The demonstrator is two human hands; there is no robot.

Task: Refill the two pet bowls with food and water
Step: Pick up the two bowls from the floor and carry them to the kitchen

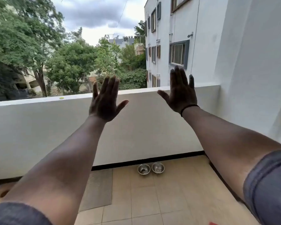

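Two small steel pet bowls stand side by side on the tiled balcony floor against the parapet's foot. The left bowl [143, 169] has a few dark scraps in it. The right bowl [158, 167] looks bare inside. Both my arms are stretched out in front of me at chest height, far above the bowls. My left hand [104, 101] is raised with its fingers spread and straight, holding nothing. My right hand [181, 93] is held up the same way, a black band on its wrist.
A white parapet wall [39, 127] closes the balcony ahead, with a white wall [250, 78] on the right. A grey mat [98, 189] lies on the beige tiles left of the bowls. Trees and a white building stand beyond.
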